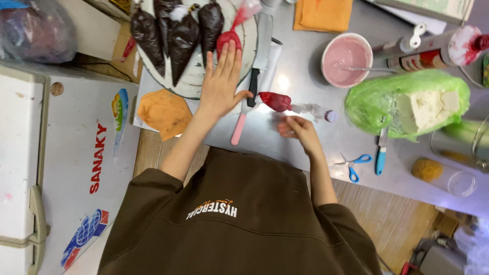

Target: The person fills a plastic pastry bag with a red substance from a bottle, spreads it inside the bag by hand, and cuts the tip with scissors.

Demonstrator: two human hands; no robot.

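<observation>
The left hand (222, 81) is spread flat, fingers straight and apart, palm down on the edge of the round plate (196, 84), gripping nothing. Its fingertips touch a red piping bag (228, 39) lying on that plate beside the dark brown piping bags (175, 33). The right hand (299, 130) is blurred, fingers curled loosely; can't tell if it's pinching anything. It sits just below a second red piping bag (276, 101) on the steel counter (305, 76) (the clear tail trails off to the right). A black-handled knife (258, 56) lies just right of the left thumb and a pink handle (238, 128) below it. Bare counter shows between the hands and the pink bowl (347, 58). Blue scissors (353, 164) lie near the counter's front edge, right of the right forearm.
</observation>
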